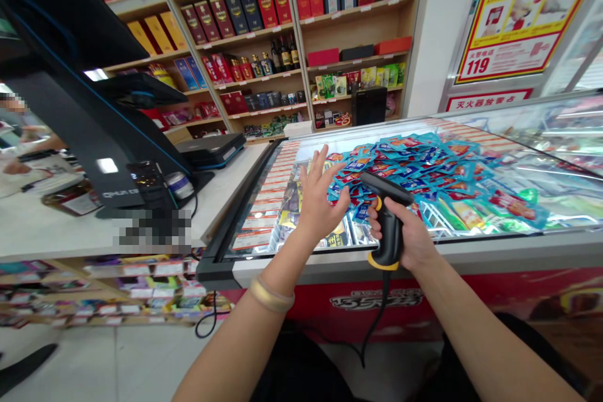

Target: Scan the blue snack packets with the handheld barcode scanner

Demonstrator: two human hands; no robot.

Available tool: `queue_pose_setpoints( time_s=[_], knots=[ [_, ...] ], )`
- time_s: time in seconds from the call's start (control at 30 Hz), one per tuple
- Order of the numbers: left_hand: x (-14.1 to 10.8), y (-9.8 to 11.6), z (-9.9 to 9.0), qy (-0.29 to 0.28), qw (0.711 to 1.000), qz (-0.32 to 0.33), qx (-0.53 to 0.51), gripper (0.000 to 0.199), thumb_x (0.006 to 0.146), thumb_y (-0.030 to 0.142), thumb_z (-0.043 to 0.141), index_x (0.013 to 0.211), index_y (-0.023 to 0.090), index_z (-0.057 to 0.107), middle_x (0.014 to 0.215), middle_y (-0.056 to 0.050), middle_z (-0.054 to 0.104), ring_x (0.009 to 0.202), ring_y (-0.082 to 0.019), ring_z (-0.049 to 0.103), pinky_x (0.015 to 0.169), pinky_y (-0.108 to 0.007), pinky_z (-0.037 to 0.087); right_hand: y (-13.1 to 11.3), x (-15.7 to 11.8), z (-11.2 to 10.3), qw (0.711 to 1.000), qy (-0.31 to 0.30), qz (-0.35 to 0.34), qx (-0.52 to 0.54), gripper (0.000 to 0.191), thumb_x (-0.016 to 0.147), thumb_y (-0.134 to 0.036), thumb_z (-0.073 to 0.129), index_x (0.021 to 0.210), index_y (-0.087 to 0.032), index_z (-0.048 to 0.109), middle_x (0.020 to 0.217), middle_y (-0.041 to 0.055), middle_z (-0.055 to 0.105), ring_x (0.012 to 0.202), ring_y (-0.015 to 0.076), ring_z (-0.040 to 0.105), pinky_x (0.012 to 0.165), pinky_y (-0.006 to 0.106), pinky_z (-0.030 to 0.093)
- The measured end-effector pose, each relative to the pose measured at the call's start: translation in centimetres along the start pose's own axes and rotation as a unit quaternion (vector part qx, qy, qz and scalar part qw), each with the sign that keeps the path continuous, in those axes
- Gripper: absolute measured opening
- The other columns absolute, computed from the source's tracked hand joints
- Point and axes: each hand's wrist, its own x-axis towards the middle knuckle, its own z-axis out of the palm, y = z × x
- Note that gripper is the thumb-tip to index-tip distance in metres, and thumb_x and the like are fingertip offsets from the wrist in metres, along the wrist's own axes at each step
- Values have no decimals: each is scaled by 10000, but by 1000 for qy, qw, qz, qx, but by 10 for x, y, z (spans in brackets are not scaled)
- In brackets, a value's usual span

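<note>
In my right hand (pixel 411 235) is a black and yellow barcode scanner (pixel 389 226), its head tilted up to the left and its cord hanging down in front of the freezer. My left hand (pixel 321 195) holds nothing; its fingers are spread at the left edge of a pile of small blue and red snack packets (pixel 414 160). Whether its fingertips touch the packets I cannot tell. The heap lies on the glass top of a chest freezer (pixel 499 248), and the scanner's head hides part of it. A gold bracelet (pixel 271 294) circles my left wrist.
On the counter (pixel 28 235) to the left stand a black checkout terminal (pixel 127 132) and a jar (pixel 70 198). Another person's hand (pixel 19 163) shows at the far left. Shelves of boxes and bottles (pixel 282 53) line the back. The scanner cord (pixel 372 326) loops low.
</note>
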Motion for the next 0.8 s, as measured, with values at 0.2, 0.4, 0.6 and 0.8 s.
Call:
queue_pose_setpoints(
  time_s=[0.2,0.4,0.6,0.8],
  knots=[
    [51,-24,44,-80,994,-67,14,453,877,350,533,1283,149,524,1402,-170,523,1336,-286,452,1114,-461,350,-1,-1,-1,1000,12,-21,13,300,672,-397,772,776,-165,614,660,-11,555,503,83,500,415,177,446],
    [73,-10,70,-264,940,-151,154,498,912,503,454,1194,114,585,1172,-194,666,1117,-315,625,944,-403,478,2,-2,2,998,36,-42,31,278,681,-377,773,767,-165,615,667,-10,566,503,79,503,413,176,445],
    [62,-4,71,-249,941,-164,159,368,955,314,379,1212,145,580,1147,-166,681,1085,-290,643,913,-402,483,5,-1,4,999,34,-28,32,301,648,-389,799,757,-167,628,651,-13,574,498,85,506,407,190,446],
    [44,-19,56,-49,984,-170,21,332,961,280,345,1005,135,641,1069,-147,697,1059,-257,638,940,-382,470,4,0,7,999,29,-24,23,323,627,-403,812,738,-166,623,636,-16,569,486,81,499,399,186,446]
  ],
)
